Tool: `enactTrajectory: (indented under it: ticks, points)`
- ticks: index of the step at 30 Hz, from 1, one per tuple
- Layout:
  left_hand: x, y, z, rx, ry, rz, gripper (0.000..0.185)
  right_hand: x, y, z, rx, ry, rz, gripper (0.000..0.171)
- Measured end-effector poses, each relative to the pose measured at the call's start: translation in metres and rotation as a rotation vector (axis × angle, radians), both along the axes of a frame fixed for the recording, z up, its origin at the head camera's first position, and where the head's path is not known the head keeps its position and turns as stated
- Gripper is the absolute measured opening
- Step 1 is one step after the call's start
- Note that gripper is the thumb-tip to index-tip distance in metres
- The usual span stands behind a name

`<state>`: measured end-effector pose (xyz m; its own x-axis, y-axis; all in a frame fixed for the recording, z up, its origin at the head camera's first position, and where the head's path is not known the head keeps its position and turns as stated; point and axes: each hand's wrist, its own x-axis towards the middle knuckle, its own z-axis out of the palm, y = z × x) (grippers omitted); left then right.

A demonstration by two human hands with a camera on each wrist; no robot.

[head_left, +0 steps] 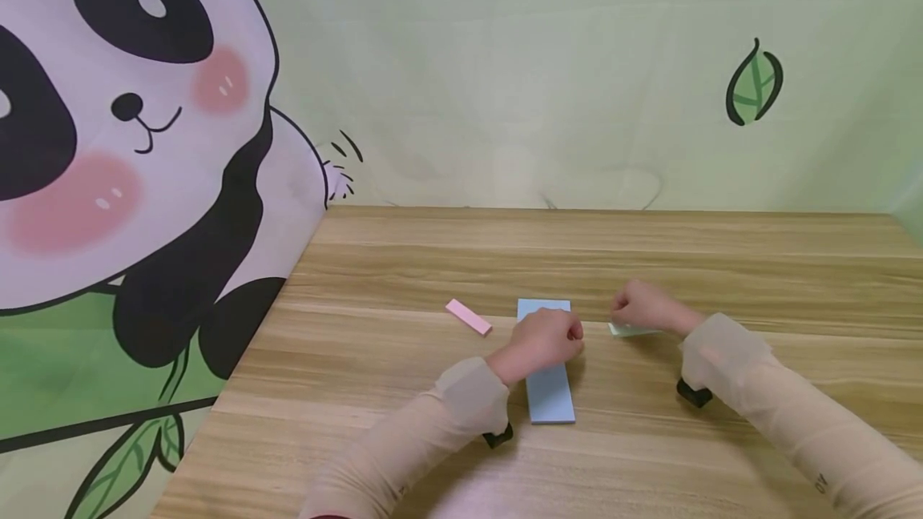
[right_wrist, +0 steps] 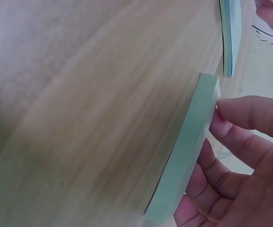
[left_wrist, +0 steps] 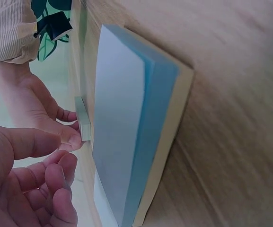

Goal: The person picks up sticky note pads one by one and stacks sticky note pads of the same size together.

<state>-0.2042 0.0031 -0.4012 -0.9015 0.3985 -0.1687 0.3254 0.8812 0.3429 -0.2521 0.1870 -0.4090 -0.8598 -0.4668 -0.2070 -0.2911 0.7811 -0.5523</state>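
A long light blue sticky note pad (head_left: 551, 395), with a pale yellow layer (left_wrist: 167, 146) under the blue, lies on the table. Over its middle hovers my left hand (head_left: 541, 340), fingers loosely curled; the left wrist view shows nothing between thumb and fingers. To its right, my right hand (head_left: 652, 307) grips a small pale green sticky note pad (right_wrist: 186, 146) by its upper side and edge, thumb and fingertips bent against it. The hand covers much of that pad in the head view. It appears to lie flat on the wood.
A small pink strip-shaped pad (head_left: 469, 317) lies slantwise left of the blue pad. The wooden table (head_left: 360, 359) meets a pale curtain (head_left: 461, 102) at the back, printed with a panda (head_left: 238, 183) on the left and a leaf (head_left: 754, 86).
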Motion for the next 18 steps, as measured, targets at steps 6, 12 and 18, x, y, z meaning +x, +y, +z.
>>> enactTrajectory:
  ticks: [6,12,18]
  points:
    - [0.001,0.001,0.001,0.014,-0.003,-0.002,0.007,0.002,0.004,0.003,-0.009,0.037,-0.107,0.02]
    - [0.001,0.003,0.001,0.029,0.017,-0.027,0.021,0.008,0.013,0.017,0.076,0.053,-0.275,0.025]
    - [-0.001,0.006,0.0,0.054,0.024,-0.082,0.036,0.012,0.024,0.022,0.117,-0.027,-0.239,0.024]
